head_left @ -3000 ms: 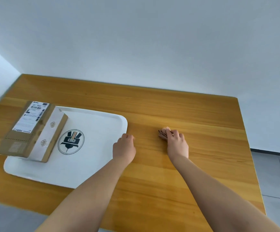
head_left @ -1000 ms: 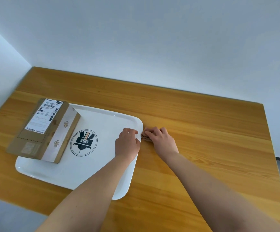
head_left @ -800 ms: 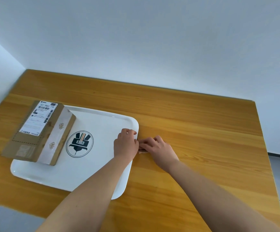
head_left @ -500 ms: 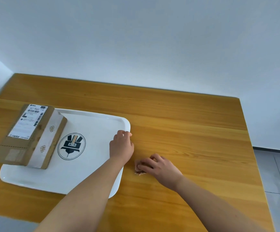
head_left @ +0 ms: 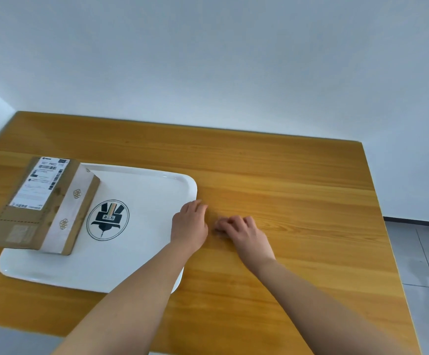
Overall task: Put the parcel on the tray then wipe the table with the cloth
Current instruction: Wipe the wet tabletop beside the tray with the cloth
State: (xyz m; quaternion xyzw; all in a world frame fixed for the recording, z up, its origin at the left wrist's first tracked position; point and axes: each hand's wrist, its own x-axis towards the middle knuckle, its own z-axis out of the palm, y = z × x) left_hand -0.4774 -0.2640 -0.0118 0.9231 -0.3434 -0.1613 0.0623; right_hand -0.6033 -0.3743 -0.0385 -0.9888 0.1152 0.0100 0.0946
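The wooden worktop [head_left: 285,180] fills most of the view, bare to the right of the hands. On its left part sits the white tray [head_left: 141,190], its near edge close to the worktop's front edge. The cardboard parcel [head_left: 39,203] lies on the left part of the tray and overhangs the tray's left rim, so the first half of the task looks done and the wiping is under way.

The left hand [head_left: 189,224] rests curled on the tray's right edge, seemingly steadying it; it is loosely clenched and whether it actually pinches the rim cannot be told. The right hand [head_left: 241,233] presses down on the worktop just beside it, fingers bent over the cloth [head_left: 217,230]. That grip is closed on the cloth, which is almost wholly hidden beneath the fingers, with only a blurred sliver showing at the fingertips on the tray side.

The risks, as I judge them: a stroke running left could knock the tray, sliding it toward the front edge or shifting the overhanging parcel. With so small a wad, the fingers may also ride over it and drag bare skin across the wood, leaving patches unwiped.
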